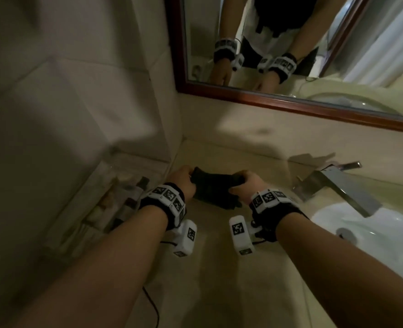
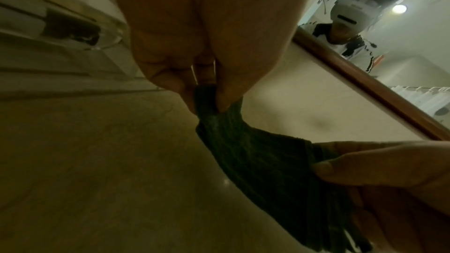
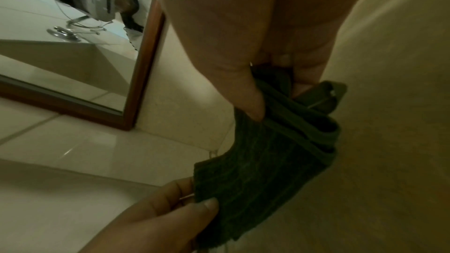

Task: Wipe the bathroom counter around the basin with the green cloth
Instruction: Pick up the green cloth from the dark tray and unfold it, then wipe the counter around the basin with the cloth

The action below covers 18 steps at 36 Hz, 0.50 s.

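Above the beige counter (image 1: 214, 268), both hands pinch a dark green ribbed cloth (image 1: 210, 188): left hand (image 1: 181, 183) at 9 o'clock, right hand (image 1: 245, 185) at 3 o'clock.

A left hand (image 2: 209, 41), filling the top centre of the frame, pinches one end of a dark green cloth (image 2: 255, 153) between thumb and fingertips. The ribbed cloth stretches down toward the lower right, where a right hand (image 2: 389, 176) grips its other end, thumb laid across the bunched folds. A beige counter (image 2: 97, 161) spreads across the lower left. A wooden mirror frame (image 2: 370, 88) runs diagonally at the right, the glass above it reflecting a person wearing a white headset (image 2: 350, 9).
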### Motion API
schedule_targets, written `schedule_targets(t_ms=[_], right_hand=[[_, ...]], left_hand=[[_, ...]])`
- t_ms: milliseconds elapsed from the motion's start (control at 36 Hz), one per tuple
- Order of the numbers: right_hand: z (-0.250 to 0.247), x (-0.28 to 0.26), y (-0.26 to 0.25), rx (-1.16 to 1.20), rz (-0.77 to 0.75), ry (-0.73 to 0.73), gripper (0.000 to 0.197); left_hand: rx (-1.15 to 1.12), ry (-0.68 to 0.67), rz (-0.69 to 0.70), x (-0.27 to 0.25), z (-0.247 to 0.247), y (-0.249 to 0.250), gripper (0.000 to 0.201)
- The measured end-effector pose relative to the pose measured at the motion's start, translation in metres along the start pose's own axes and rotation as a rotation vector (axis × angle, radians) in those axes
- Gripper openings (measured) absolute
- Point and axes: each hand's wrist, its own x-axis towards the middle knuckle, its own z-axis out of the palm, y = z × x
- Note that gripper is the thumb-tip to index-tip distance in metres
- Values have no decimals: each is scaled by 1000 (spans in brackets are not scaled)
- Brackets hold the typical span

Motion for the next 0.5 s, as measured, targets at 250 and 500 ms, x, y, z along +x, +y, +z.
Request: schedule_targets(t_ms=[250,500], right_hand=[[20,32,-5,49,69,-46,37],[28,56,-14,48,59,-72,47]], left_hand=[[-45,-46,-47,32,11,-6,30],[-72,47,-25,43,12,-20,40]])
